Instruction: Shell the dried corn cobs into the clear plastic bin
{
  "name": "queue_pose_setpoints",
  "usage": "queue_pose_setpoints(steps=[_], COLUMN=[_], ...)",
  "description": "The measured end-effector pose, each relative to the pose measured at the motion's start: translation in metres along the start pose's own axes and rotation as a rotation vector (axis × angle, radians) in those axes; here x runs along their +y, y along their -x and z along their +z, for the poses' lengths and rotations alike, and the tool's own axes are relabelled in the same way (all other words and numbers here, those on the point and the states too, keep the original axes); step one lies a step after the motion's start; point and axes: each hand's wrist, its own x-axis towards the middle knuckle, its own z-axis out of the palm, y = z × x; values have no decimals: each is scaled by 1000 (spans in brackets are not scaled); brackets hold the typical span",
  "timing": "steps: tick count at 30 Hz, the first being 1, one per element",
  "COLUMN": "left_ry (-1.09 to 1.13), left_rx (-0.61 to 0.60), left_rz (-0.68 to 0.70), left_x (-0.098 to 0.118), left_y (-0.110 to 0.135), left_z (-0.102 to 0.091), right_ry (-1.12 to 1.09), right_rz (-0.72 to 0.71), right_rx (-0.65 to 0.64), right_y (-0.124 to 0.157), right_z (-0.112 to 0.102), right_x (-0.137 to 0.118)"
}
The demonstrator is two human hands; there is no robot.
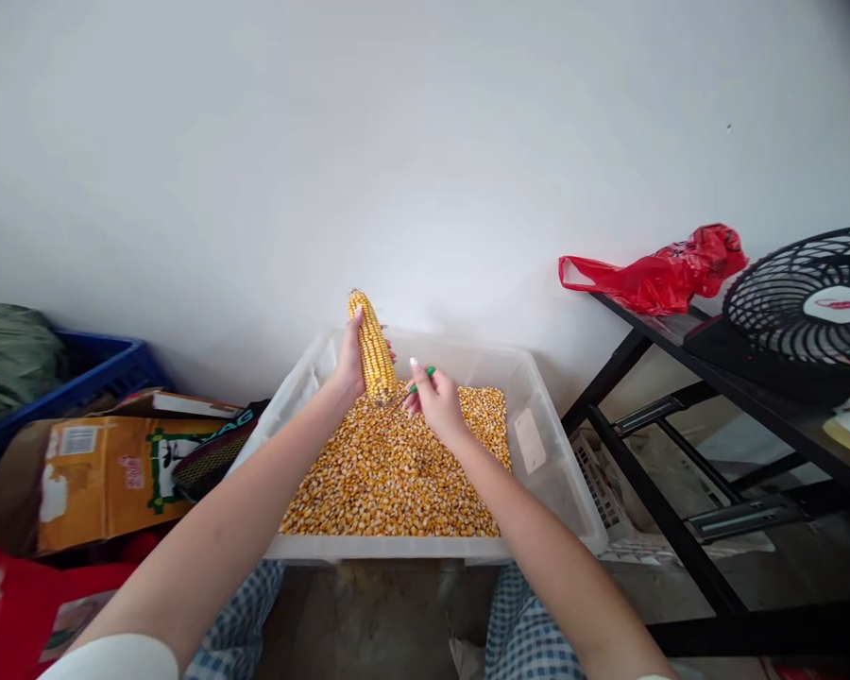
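My left hand [352,357] is wrapped round a yellow ear of corn [373,354], held tilted above the bin with its top leaning left. The kernels on its visible side are in full rows. Just right of the ear's lower end, my right hand [436,399] is closed on a small green-handled tool [423,378]; its working end is too small to make out. Under both hands, loose corn kernels [397,482] cover the bottom of a translucent plastic bin [556,453].
A black metal table [757,387] on the right carries a red plastic bag [680,269] and a black fan [814,302]. To the left are a torn cardboard box [106,472] and a blue crate [106,368]. A white wall [425,170] rises behind the bin.
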Motion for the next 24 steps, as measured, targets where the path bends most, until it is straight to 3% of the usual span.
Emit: queue_pose_setpoints(steps=[4, 15, 24], left_ry=[34, 27, 9], left_rx=[1, -23, -28], left_rz=[-31, -48, -69], left_x=[1, 1, 0], left_y=[-1, 1, 1], left_z=[-3, -1, 0], right_ry=[-183, -258, -177], right_rz=[-18, 21, 29], right_rx=[151, 149, 104], right_y=[-3, -5, -4], right_z=[-3, -3, -2], right_x=[-10, -5, -7])
